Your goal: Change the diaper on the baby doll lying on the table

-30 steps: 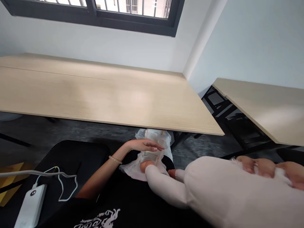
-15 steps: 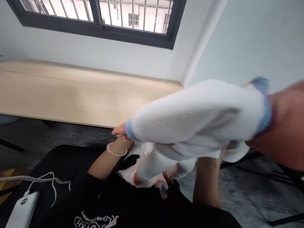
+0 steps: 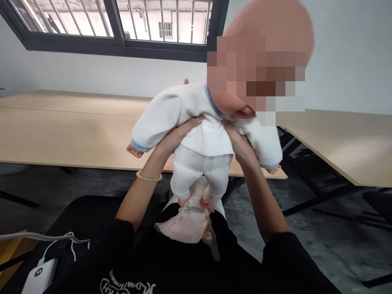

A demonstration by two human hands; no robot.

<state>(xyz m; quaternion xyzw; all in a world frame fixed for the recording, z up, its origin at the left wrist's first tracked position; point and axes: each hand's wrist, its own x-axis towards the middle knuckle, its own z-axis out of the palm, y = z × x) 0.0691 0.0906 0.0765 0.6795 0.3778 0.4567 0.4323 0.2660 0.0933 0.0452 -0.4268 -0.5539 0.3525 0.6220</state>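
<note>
A baby doll point(image 3: 204, 134) in a white fleece top with blue trim and white trousers hangs upright in front of me, facing me. My left hand point(image 3: 190, 124) grips it under one arm, thumb on its chest, the other fingers hidden behind it. On the other side my right hand point(image 3: 234, 136) holds it the same way. The doll's arms spread outward over my wrists, and its bare feet dangle just above my lap. A pale pink cloth point(image 3: 183, 224) lies on my lap below the feet.
A long wooden table point(image 3: 76, 134) stands ahead under a barred window point(image 3: 165, 24). A second table point(image 3: 333, 143) is at the right. On the black seat to my left sits a white power bank point(image 3: 41, 277) with cables point(image 3: 45, 236).
The doll has swung from lying sideways, close to the camera, to upright and facing me. My hands now hold it on both sides of its chest.
</note>
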